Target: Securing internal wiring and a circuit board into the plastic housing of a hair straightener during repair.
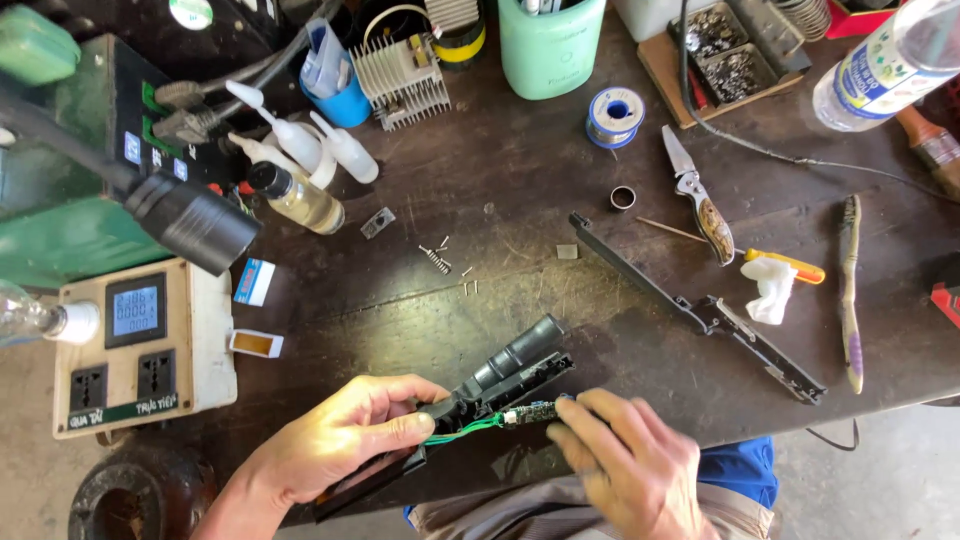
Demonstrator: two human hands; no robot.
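My left hand (335,440) grips a long black plastic device housing (505,370) near its middle, at the front edge of the dark workbench (520,200). My right hand (625,460) pinches a small circuit board (530,412) that hangs from the housing by green wires (462,430). The board sits just outside the open side of the housing. A matching black cover strip (690,305) lies apart on the bench to the right.
Small springs and screws (440,260) lie mid-bench. A folding knife (700,195), solder spool (613,115), metal ring (622,198), toothbrush (850,290), orange-handled tool (790,265), bottles (300,170), green cup (550,45), water bottle (880,65) and a socket box with meter (140,345) surround the work area.
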